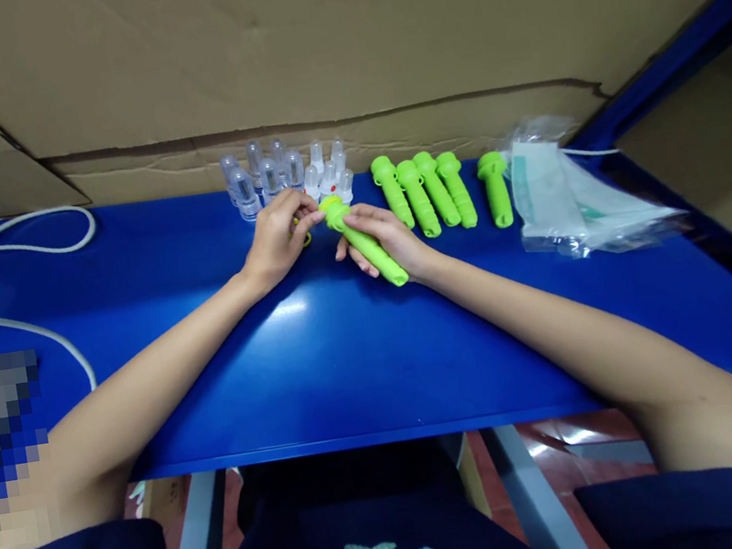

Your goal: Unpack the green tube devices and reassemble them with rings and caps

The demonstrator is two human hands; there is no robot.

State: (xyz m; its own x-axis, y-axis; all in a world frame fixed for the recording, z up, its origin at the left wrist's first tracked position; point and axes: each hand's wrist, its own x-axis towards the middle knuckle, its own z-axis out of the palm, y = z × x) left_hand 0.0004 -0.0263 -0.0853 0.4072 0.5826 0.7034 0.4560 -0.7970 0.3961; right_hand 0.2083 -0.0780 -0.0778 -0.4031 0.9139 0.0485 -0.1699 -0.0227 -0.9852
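Forearms (165, 359) outstretched, right hand (397, 240) clasping green tube (367, 245)

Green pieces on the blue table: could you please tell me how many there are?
6. One green piece is held in the right hand, the left hand touching its top; four lie side by side behind; one lies alone beside the plastic bags. None seems hidden.
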